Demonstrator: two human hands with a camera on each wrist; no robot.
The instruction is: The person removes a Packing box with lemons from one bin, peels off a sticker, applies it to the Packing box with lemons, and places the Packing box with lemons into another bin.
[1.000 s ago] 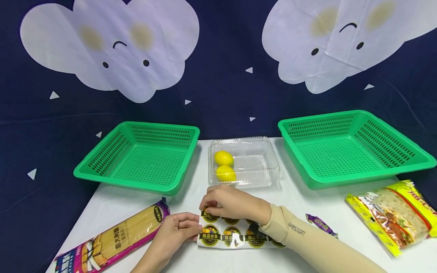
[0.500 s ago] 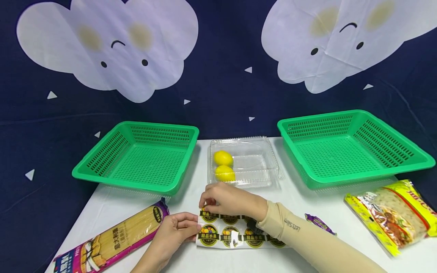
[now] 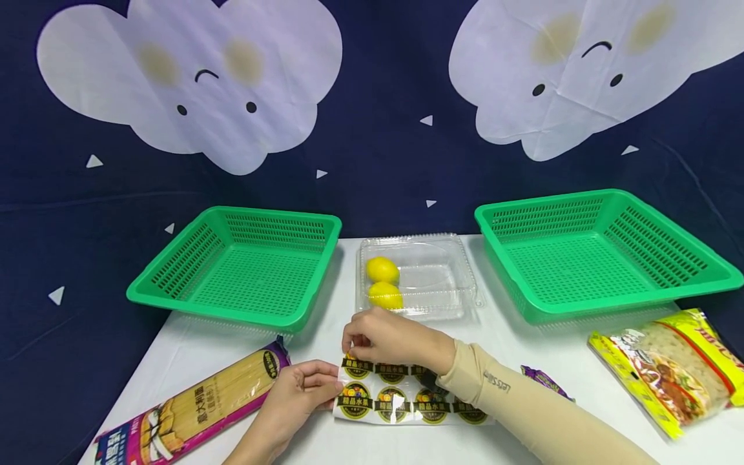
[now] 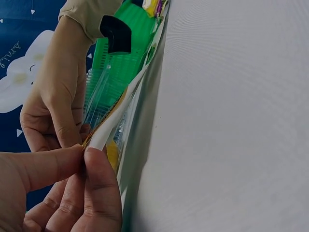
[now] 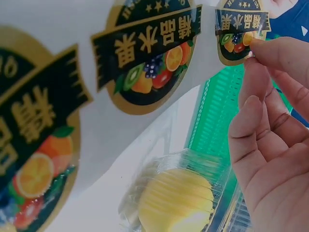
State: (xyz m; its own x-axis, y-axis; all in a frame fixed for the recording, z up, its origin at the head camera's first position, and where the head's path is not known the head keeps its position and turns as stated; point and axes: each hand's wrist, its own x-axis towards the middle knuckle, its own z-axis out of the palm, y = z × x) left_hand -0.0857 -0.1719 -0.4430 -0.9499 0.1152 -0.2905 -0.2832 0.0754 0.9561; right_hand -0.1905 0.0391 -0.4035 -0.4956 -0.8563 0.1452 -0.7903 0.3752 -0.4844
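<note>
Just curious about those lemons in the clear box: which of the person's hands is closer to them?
Right. The right hand works at the sticker sheet just in front of the lemons; the left hand pinches the sheet's left edge, farther back.

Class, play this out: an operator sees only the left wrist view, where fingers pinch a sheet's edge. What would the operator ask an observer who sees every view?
Operator: What is that sheet?
Observer: A sticker sheet of round fruit labels, flat on the white table.
Operator: What is the other hand doing?
Observer: The right hand pinches one sticker at the sheet's far corner.
Operator: What is the yellow blur beyond?
Observer: Two lemons in a clear clamshell box, between two green baskets.
</note>
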